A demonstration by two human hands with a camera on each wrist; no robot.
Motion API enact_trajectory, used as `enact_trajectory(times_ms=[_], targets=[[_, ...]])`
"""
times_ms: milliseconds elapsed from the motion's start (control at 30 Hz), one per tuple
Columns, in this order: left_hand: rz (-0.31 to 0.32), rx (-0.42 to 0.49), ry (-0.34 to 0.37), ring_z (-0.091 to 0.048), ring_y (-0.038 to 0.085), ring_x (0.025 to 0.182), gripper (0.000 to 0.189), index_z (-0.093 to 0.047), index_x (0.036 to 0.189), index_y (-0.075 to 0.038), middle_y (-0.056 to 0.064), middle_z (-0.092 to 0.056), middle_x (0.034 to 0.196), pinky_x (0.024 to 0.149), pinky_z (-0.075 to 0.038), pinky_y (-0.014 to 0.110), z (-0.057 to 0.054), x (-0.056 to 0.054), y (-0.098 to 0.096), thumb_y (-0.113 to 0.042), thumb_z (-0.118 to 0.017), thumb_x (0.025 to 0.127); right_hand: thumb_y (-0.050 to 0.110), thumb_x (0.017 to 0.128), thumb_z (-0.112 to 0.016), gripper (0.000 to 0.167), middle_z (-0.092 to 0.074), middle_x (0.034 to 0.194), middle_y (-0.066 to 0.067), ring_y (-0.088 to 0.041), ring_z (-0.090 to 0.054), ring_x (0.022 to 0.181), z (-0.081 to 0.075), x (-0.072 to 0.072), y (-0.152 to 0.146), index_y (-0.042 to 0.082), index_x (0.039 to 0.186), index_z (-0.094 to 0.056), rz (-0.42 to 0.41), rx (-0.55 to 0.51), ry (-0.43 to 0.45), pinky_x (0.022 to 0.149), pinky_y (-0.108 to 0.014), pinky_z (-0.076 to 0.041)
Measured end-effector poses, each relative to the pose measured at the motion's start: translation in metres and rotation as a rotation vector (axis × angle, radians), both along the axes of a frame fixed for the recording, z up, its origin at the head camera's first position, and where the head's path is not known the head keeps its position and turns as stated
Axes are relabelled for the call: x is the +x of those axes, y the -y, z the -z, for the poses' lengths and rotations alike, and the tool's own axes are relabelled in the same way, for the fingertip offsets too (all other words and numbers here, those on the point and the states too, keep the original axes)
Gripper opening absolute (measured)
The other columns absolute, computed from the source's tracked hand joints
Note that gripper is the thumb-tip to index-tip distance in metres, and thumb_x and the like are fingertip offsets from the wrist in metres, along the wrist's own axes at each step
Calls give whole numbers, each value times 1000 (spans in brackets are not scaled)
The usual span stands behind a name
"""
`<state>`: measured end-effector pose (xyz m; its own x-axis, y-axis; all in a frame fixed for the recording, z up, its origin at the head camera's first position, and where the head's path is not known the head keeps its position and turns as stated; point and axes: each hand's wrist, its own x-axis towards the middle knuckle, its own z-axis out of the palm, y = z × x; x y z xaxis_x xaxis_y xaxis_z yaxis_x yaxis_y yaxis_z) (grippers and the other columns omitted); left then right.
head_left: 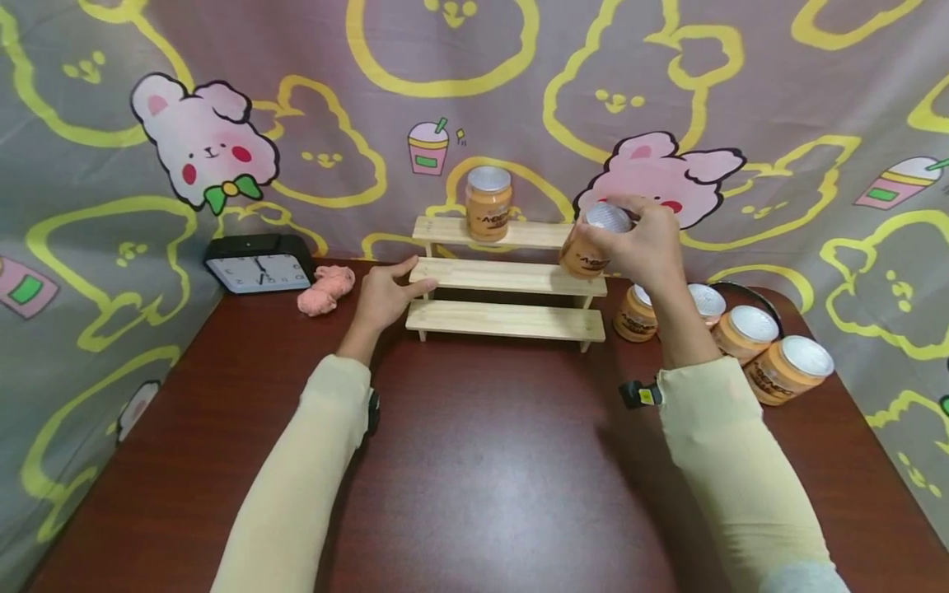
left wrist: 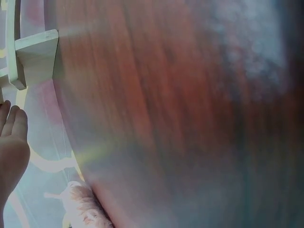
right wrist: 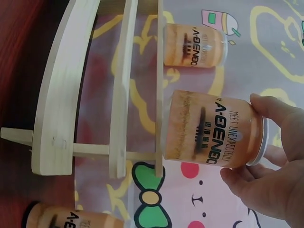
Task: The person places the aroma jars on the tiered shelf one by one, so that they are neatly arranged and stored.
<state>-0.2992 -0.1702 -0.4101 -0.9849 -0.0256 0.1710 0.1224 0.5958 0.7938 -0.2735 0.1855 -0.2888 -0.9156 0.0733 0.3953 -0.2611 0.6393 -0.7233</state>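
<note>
Head view: right hand [head_left: 649, 243] pinches cylindrical, silver-lidded jar [head_left: 584, 257]; left hand [head_left: 383, 298], straight-fingered, touches wooden rack [head_left: 511, 318].

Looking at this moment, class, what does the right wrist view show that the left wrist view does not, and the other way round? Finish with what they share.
Only the right wrist view: the right hand holding a jar, a second jar and part of a third jar.

Only the left wrist view: the left hand and a pink fluffy item.

Both: parts of the wooden stand, the dark red table and the patterned cloth.
</note>
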Motion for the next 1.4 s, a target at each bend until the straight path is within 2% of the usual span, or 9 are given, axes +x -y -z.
enact_trajectory(times_ms=[133,200,367,500,667,767,1133,1400], targets=[[6,9,-16,-49,30,134,70,-60,141,-11,10,-56,143,107,-44,43,0,-2,-3,-44,-84,84,26,83,-85,57,-66,128,-18,-27,-62,103,1,-5,1,-1,130,-68,11,5,-6,71,-20,-47],[7,15,-19,-47,31,137,70,-60,140,-10,10,-56,142,110,-42,44,0,-3,-3,-43,-84,84,27,84,-84,57,-66,129,-18,-27,-62,103,1,-8,3,0,131,-68,17,14,0,72,-22,-48],[-6,10,-18,-47,29,136,69,-61,140,-12,9,-57,141,110,-42,43,1,-2,0,-43,-85,83,31,85,-83,53,-68,125,-15,-25,-64,99,1,-15,10,3,128,-71,15,26,-17,70,-22,-49],[-7,15,-19,-48,29,136,69,-61,140,-12,9,-57,141,109,-42,43,1,-2,0,-43,-85,83,31,85,-83,52,-69,122,-17,-26,-62,100,-1,-22,16,0,125,-71,15,26,-53,70,-22,-46],[0,26,4,-47,30,137,70,-60,140,-12,10,-55,143,109,-42,44,0,0,0,-43,-85,83,30,85,-83,57,-66,128,-20,-30,-62,110,-3,-34,25,-4,129,-68,23,15,-62,86,-38,-52],[-1,23,8,-47,30,137,70,-60,141,-13,10,-55,143,109,-42,43,-1,0,0,-44,-84,83,31,85,-83,59,-65,131,-21,-30,-61,115,-4,-40,30,-4,130,-67,20,-6,-53,92,-45,-53],[2,9,-2,-48,27,136,70,-60,141,-10,9,-56,142,111,-41,43,0,0,0,-42,-84,84,32,86,-83,62,-62,136,-19,-29,-57,123,-6,-58,42,-2,134,-64,18,-19,4,100,-42,-50],[-1,1,-19,-48,28,136,69,-61,140,-11,9,-57,141,110,-41,42,1,-1,1,-43,-84,84,32,86,-83,64,-60,136,-22,-31,-55,122,0,-68,51,-6,134,-62,10,-39,12,98,-42,-51]])
